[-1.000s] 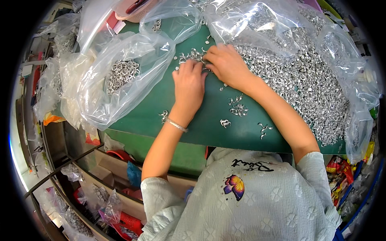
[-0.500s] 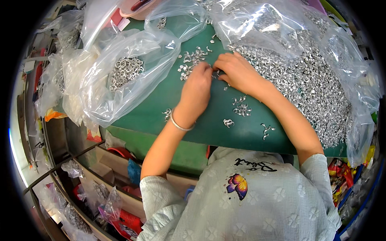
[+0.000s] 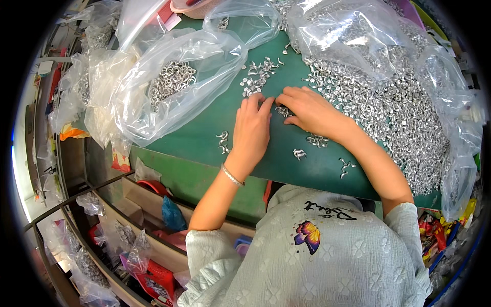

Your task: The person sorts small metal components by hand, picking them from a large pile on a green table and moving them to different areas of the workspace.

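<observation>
My left hand (image 3: 250, 125) is over the green tabletop, palm down, with a silver bangle (image 3: 232, 176) on its wrist. Its fingers and thumb are spread a little, at the near edge of a loose group of small silver metal pieces (image 3: 260, 74). I see nothing held in it. Opposite, my right hand (image 3: 314, 115) has bent fingers and thumb around a few small curved silver pieces (image 3: 283, 111); its fingertips are partly hidden. More curved pieces (image 3: 317, 140) lie just below this hand, and others (image 3: 299, 154) lie nearer me.
A wide heap of small silver pieces (image 3: 409, 133) covers the table's right side, partly under clear plastic (image 3: 348, 38). On the left, an open clear bag (image 3: 138, 112) holds silver rings (image 3: 174, 79). Drawers with bags (image 3: 135, 204) are below the table's left edge.
The view has shifted slightly. Both hands have come nearer to me across the tabletop, and the left fingers have spread. My right hand now covers part of the pieces below it.
</observation>
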Demonstrator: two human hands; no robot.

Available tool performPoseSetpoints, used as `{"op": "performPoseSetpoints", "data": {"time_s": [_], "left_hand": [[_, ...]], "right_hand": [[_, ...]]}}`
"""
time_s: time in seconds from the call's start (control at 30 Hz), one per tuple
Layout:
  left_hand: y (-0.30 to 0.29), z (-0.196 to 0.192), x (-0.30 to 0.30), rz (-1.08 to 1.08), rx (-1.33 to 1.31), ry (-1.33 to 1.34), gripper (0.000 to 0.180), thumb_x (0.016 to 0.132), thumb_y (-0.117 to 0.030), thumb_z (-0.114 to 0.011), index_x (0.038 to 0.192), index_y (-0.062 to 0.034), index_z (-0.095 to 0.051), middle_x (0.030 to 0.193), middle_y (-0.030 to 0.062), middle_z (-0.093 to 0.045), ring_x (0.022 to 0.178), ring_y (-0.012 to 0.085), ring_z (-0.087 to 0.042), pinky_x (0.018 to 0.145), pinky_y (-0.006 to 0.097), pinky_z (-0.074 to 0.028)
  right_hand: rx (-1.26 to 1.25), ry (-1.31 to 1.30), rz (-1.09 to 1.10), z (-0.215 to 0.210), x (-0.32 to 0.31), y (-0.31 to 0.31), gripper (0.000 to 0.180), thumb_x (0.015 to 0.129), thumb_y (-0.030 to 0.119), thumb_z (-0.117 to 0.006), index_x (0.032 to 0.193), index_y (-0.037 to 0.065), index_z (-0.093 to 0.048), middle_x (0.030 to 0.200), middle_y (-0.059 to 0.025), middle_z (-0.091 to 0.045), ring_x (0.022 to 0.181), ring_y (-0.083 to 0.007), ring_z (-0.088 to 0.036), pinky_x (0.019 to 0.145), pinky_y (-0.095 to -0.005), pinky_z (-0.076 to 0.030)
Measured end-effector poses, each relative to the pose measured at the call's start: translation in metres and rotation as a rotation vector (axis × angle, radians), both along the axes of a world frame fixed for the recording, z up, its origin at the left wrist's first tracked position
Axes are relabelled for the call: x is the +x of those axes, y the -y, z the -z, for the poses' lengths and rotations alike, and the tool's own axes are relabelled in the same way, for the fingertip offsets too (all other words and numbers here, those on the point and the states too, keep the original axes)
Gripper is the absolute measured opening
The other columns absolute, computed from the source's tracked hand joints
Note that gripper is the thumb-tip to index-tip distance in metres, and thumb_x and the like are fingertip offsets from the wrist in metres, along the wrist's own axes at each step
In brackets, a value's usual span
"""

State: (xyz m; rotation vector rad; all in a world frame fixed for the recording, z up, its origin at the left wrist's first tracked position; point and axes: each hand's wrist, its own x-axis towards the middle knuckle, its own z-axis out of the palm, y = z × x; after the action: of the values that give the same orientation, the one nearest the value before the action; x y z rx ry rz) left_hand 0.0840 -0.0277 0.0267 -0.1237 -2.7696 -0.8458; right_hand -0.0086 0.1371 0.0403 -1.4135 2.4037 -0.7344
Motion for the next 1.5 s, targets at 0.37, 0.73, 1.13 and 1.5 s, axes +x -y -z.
{"op": "performPoseSetpoints", "data": {"time_s": [0.37, 0.73, 1.13, 1.5], "left_hand": [[-0.022, -0.006, 0.015, 0.101, 0.141, 0.129, 0.033, 0.081, 0.003, -0.064, 0.114, 0.0009, -0.059, 0.109, 0.0135, -0.053, 0.099, 0.0322, -0.054, 0.084, 0.040, -0.046], [-0.029, -0.002, 0.016, 0.146, 0.089, 0.094, 0.021, 0.082, -0.002, -0.066, 0.103, -0.0005, -0.061, 0.098, 0.0126, -0.052, 0.088, 0.0310, -0.056, 0.075, 0.040, -0.047], [-0.018, -0.002, 0.086, -0.097, 0.122, -0.005, 0.021, 0.079, 0.005, -0.066, 0.098, 0.0034, -0.059, 0.100, 0.0142, -0.053, 0.088, 0.0321, -0.055, 0.075, 0.040, -0.047], [0.002, -0.001, 0.100, -0.336, 0.101, -0.008, 0.019, 0.081, 0.004, -0.066, 0.099, 0.0026, -0.060, 0.100, 0.0147, -0.052, 0.084, 0.0304, -0.056, 0.074, 0.038, -0.047]], "right_hand": [[-0.024, 0.028, 0.091, -0.019, 0.011, -0.051, 0.027, 0.077, 0.005, -0.068, 0.103, 0.001, -0.061, 0.098, -0.0125, -0.059, 0.097, -0.0328, -0.057, 0.089, -0.0417, -0.043], [-0.031, 0.041, 0.141, -0.015, 0.030, -0.066, 0.024, 0.081, 0.003, -0.065, 0.104, 0.001, -0.063, 0.101, -0.0114, -0.055, 0.097, -0.0307, -0.056, 0.084, -0.0404, -0.046], [-0.031, 0.089, 0.242, -0.016, 0.041, -0.076, 0.028, 0.083, 0.006, -0.066, 0.110, 0.003, -0.061, 0.107, -0.0120, -0.055, 0.099, -0.0316, -0.057, 0.084, -0.0395, -0.047], [-0.136, 0.120, 0.299, -0.014, 0.045, -0.080, 0.022, 0.085, 0.003, -0.064, 0.107, 0.001, -0.061, 0.100, -0.0133, -0.057, 0.093, -0.0320, -0.059, 0.081, -0.0380, -0.048]]}}
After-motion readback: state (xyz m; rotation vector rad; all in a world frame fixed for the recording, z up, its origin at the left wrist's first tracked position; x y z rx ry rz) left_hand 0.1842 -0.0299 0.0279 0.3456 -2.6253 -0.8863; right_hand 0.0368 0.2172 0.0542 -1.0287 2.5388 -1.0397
